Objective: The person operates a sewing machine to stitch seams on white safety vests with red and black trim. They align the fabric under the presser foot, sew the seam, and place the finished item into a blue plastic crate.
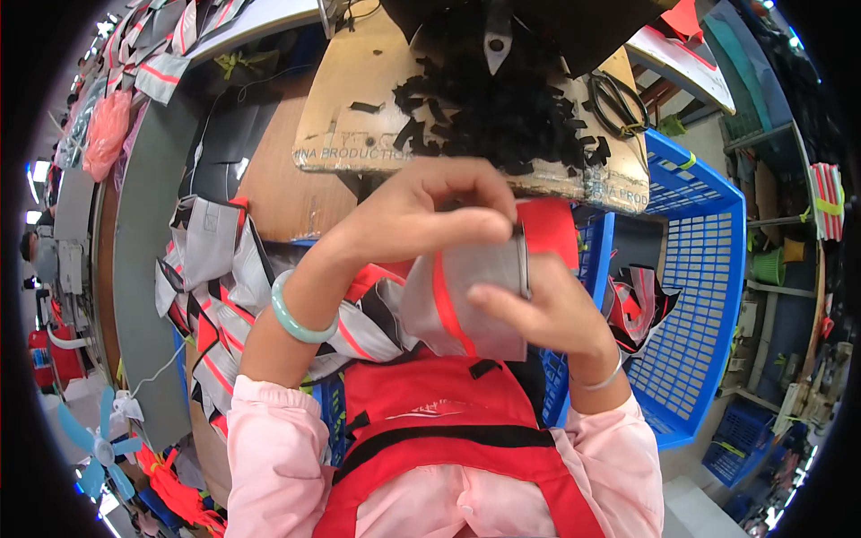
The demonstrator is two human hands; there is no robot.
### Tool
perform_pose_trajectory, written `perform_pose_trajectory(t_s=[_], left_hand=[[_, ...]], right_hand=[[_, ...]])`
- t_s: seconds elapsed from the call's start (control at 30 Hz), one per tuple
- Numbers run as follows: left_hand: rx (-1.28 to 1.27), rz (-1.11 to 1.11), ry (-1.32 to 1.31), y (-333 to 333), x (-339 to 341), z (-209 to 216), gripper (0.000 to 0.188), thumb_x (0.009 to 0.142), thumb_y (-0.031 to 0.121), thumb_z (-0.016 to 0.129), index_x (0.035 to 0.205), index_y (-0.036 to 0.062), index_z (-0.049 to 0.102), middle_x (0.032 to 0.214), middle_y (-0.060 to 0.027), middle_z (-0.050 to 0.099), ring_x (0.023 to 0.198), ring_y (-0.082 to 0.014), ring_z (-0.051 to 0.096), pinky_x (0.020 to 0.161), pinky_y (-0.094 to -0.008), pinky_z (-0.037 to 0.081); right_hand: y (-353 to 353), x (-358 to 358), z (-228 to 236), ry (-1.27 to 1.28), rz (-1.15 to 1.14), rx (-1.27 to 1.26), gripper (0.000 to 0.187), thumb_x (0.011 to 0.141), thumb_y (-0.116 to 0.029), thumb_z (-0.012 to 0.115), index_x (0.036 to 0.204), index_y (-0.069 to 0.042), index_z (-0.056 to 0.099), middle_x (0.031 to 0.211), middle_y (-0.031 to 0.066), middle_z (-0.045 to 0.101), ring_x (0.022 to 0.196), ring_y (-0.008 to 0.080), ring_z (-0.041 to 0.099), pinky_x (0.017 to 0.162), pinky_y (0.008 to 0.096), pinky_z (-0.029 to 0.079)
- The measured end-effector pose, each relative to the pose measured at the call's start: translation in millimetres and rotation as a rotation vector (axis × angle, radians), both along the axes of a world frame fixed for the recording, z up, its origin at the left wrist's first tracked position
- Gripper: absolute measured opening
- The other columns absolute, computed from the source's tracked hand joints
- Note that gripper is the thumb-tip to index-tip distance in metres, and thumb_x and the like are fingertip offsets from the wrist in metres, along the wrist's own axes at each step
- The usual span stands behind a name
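A grey fabric piece (421, 300) with a bright orange-red stripe stands up in front of my body. My right hand (560, 314) grips its right side, thumb on the front face and fingers behind, out of sight. Above its top edge, my left hand (439, 211) curls in a pinch, thumb and fingertips meeting near the upper right corner. Whatever those fingertips hold is too small or hidden to make out. Red fabric (549, 229) shows just beyond the right hand. A pile of similar grey and black striped pieces (224, 296) lies to the left.
Ahead is a wooden board (350, 90) heaped with small black strips (484, 117); black-handled snips (617, 103) lie at its right. A blue plastic basket (708, 296) with a few striped pieces stands at the right. A blue fan (103, 444) is at the lower left.
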State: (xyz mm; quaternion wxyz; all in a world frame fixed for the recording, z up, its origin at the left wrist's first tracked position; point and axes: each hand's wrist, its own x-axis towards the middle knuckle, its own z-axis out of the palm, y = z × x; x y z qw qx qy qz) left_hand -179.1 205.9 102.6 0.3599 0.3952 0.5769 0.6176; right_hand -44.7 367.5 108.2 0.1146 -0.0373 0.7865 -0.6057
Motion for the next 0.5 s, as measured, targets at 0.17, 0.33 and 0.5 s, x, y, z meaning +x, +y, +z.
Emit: perform_pose_trajectory(t_s=[0.17, 0.33, 0.5], left_hand=[[0.088, -0.077, 0.019, -24, 39, -44, 0.042, 0.091, 0.036, 0.056, 0.094, -0.0051, 0.062, 0.106, -0.0180, 0.061, 0.110, -0.0308, 0.054, 0.095, -0.0417, 0.040], [0.040, 0.036, 0.137, -40, 64, 14, 0.017, 0.087, 0.013, 0.059, 0.088, -0.0040, 0.063, 0.084, -0.0123, 0.065, 0.078, -0.0229, 0.062, 0.070, -0.0325, 0.047], [-0.072, 0.075, 0.471, -17, 71, 32, 0.014, 0.085, 0.010, 0.061, 0.084, -0.0035, 0.062, 0.070, -0.0094, 0.062, 0.062, -0.0179, 0.059, 0.056, -0.0302, 0.044]], right_hand=[[14, 40, 38, 0.322, -0.088, -0.301, 0.020, 0.075, -0.007, 0.071, 0.092, 0.003, 0.064, 0.082, 0.0119, 0.066, 0.072, 0.0245, 0.064, 0.066, 0.0315, 0.047], [44, 64, 33, 0.356, -0.373, -0.422, 0.034, 0.073, -0.009, 0.074, 0.103, 0.004, 0.063, 0.099, 0.0127, 0.065, 0.089, 0.0217, 0.061, 0.082, 0.0323, 0.046], [13, 42, 73, 0.835, -0.413, 0.755, 0.042, 0.076, -0.020, 0.070, 0.111, 0.001, 0.058, 0.099, 0.0148, 0.063, 0.091, 0.0257, 0.061, 0.085, 0.0377, 0.046]])
